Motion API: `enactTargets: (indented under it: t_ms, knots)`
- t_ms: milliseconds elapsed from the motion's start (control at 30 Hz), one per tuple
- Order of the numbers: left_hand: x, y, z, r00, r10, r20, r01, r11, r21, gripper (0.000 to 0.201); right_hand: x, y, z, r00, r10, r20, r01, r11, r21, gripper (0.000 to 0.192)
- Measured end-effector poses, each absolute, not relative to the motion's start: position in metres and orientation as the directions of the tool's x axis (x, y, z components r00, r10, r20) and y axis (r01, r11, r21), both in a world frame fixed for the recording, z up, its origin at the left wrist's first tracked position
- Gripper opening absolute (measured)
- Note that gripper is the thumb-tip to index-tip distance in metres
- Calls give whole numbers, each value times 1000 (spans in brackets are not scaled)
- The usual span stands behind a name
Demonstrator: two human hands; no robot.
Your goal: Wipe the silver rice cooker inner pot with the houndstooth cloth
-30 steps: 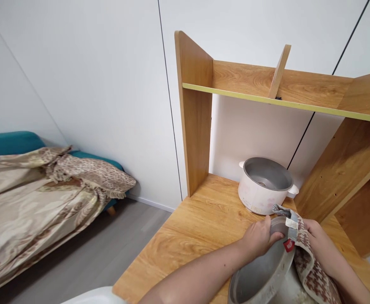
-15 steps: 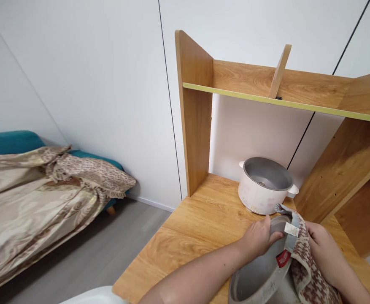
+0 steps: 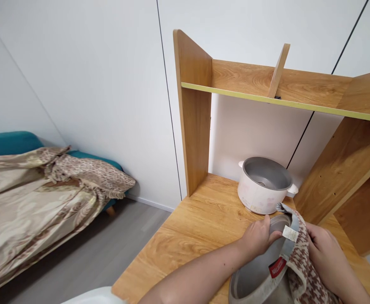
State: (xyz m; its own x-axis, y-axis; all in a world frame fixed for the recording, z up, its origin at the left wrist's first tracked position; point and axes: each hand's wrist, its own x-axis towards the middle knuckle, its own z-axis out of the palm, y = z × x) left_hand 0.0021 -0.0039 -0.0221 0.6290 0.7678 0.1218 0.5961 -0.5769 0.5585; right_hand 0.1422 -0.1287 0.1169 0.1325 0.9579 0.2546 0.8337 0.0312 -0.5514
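Observation:
A grey inner pot (image 3: pixel 255 270) is tilted on its side above the desk, its mouth toward me, low in the view. My left hand (image 3: pixel 260 237) grips its far rim, with the thumb inside. Brown-and-white houndstooth cloth (image 3: pixel 303 257) with a grey edge, a white tag and a red label drapes over the pot's right side. My right hand (image 3: pixel 327 253) presses the cloth against the pot's outside, fingers partly hidden behind it. Beyond both hands stands a white rice cooker body (image 3: pixel 260 192), open on top, with a grey interior.
A wooden desk (image 3: pixel 172 245) carries a raised shelf (image 3: pixel 276 80) with side panels and a divider, close to the white wall. To the left, a teal sofa (image 3: pixel 14 143) lies under a patterned cover (image 3: pixel 23 202). A white rounded edge (image 3: pixel 96 295) shows at the bottom.
The cloth's edge and red label have shifted slightly left and down over the pot's rim. Both hands keep nearly the same place, and the cooker body has not moved.

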Motion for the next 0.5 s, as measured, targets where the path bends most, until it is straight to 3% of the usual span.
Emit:
enactTargets:
  t_ms: [167,500]
  knots:
    - [2,-3,-20,641,763,85,590,-560,582,69,139,-134,116,112,943,315,869,60,-490,43]
    - [0,-3,-13,627,778,36,609,-518,601,67,135,-140,116,112,927,359,917,43,-396,41]
